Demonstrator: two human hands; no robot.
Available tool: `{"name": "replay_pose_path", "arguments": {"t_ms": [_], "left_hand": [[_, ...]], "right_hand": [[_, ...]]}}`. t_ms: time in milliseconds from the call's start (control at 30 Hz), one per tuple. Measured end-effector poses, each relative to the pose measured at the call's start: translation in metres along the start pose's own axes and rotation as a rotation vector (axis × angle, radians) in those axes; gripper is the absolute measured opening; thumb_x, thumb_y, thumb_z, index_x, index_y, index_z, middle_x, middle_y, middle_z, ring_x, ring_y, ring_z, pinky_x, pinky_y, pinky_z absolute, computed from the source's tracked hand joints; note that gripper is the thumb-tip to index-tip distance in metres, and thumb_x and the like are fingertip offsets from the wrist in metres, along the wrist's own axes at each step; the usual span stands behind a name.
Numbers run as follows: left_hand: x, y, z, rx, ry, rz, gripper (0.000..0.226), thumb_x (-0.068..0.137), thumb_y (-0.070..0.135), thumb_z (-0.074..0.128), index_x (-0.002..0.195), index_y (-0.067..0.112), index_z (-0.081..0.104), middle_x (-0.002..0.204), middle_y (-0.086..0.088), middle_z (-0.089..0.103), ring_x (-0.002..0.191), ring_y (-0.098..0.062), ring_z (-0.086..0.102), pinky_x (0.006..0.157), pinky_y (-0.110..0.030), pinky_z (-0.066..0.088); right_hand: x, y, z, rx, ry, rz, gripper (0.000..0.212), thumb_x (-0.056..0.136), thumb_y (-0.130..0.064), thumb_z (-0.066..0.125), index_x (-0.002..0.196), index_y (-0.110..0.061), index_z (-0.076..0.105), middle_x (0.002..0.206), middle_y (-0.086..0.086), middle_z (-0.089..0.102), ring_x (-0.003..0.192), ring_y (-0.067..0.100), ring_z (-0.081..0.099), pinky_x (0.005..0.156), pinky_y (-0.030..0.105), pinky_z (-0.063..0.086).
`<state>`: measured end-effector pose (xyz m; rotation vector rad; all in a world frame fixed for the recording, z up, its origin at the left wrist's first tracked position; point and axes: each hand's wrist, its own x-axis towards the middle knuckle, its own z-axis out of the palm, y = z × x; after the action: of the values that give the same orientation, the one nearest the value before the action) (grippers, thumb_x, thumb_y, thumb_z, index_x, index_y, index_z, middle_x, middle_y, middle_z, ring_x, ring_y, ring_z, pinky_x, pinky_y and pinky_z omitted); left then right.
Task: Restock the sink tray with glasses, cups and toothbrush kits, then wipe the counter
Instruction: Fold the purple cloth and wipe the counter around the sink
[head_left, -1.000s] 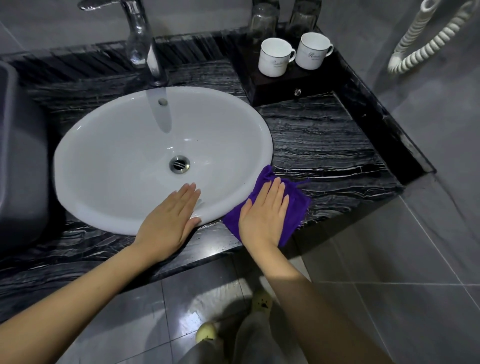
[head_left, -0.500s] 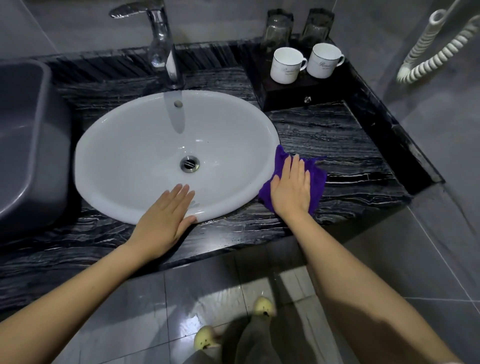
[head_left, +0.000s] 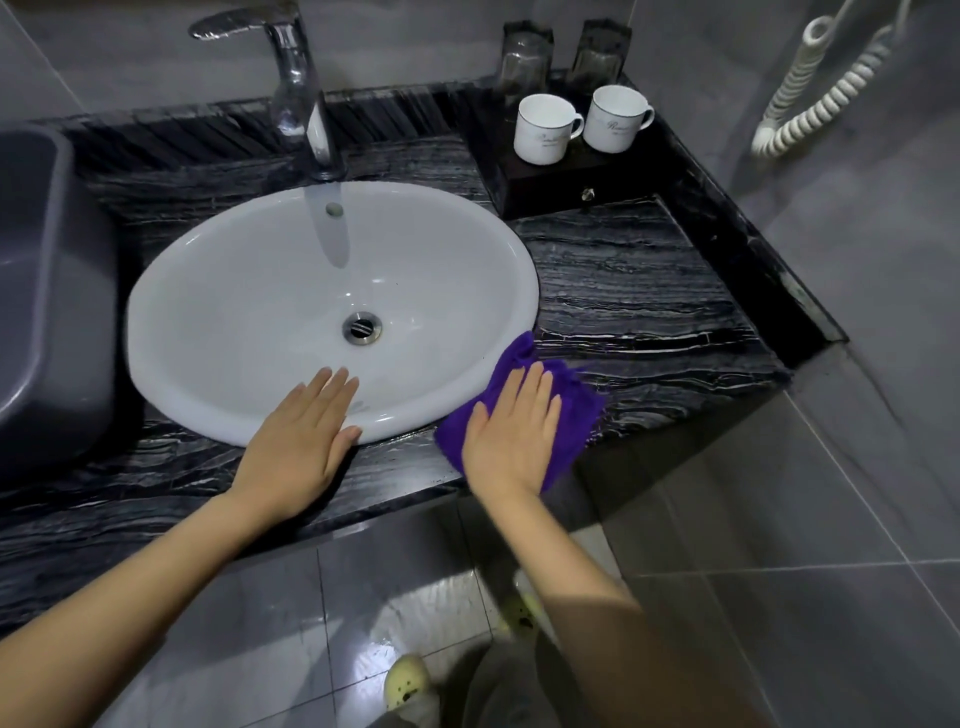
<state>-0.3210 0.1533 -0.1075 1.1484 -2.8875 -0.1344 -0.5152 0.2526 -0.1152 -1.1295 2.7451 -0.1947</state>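
Head view: flat right hand (head_left: 511, 434) presses purple cloth (head_left: 576, 415) on counter (head_left: 649, 312); flat left hand (head_left: 301, 436) alongside.

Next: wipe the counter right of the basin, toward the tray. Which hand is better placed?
Right. The right hand lies flat on the purple cloth, beside that stretch of counter. The left hand rests on the basin rim, without a cloth, farther away.

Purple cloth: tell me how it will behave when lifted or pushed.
Probably floppy: the purple cloth lies rumpled under the flat right hand. Likely light, and should slide easily on the glossy marble counter. Its near corner seems to overhang the edge, so it may droop.
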Motion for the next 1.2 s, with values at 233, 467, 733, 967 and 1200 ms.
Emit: {"name": "replay_pose_path", "arguments": {"t_ms": [233,467,733,967,1200], "left_hand": [[0.001,-0.002,0.002,-0.042,0.011,0.011,0.081,0.091,0.057,-0.003,0.141,0.004,0.033,0.149,-0.014,0.034,0.14,-0.028,0.027,0.113,-0.032,0.011],[0.0,-0.004,0.0,-0.103,0.011,0.02,0.095,0.081,0.067,-0.014,0.146,0.009,0.023,0.154,-0.008,0.024,0.144,-0.022,0.017,0.115,-0.03,0.007],[-0.02,-0.053,-0.017,-0.077,-0.004,-0.096,0.077,0.086,0.052,0.012,0.143,0.004,0.029,0.152,-0.016,0.028,0.142,-0.03,0.02,0.115,-0.04,0.011],[-0.036,-0.078,-0.012,-0.054,-0.05,-0.073,0.09,0.084,0.066,-0.007,0.145,0.008,0.026,0.153,-0.01,0.025,0.144,-0.024,0.015,0.115,-0.03,-0.001],[-0.038,-0.076,-0.013,-0.085,-0.042,-0.066,0.091,0.084,0.065,-0.008,0.144,0.006,0.026,0.153,-0.012,0.027,0.144,-0.027,0.016,0.116,-0.037,0.005]], "right_hand": [[-0.048,-0.042,0.006,0.092,-0.046,0.04,0.072,0.082,-0.04,0.025,0.136,0.005,0.043,0.144,0.024,0.042,0.136,0.036,0.04,0.111,0.048,0.019],[-0.073,-0.065,-0.001,0.141,-0.176,0.021,0.075,0.078,-0.043,0.038,0.134,0.007,0.044,0.144,0.027,0.04,0.135,0.039,0.04,0.111,0.048,0.014],[-0.061,0.003,-0.023,0.1,-0.143,-0.544,0.064,0.083,-0.033,0.062,0.139,-0.01,0.043,0.148,0.018,0.038,0.138,0.034,0.035,0.111,0.047,0.036],[-0.047,0.024,0.0,-0.12,-0.084,-0.816,0.057,0.092,-0.04,0.036,0.145,-0.018,0.034,0.152,0.012,0.034,0.141,0.03,0.033,0.113,0.041,0.022],[-0.085,-0.024,0.02,0.003,-0.013,-0.855,0.052,0.09,-0.034,0.039,0.137,-0.013,0.047,0.144,0.012,0.047,0.13,0.03,0.048,0.107,0.044,0.037]]}}
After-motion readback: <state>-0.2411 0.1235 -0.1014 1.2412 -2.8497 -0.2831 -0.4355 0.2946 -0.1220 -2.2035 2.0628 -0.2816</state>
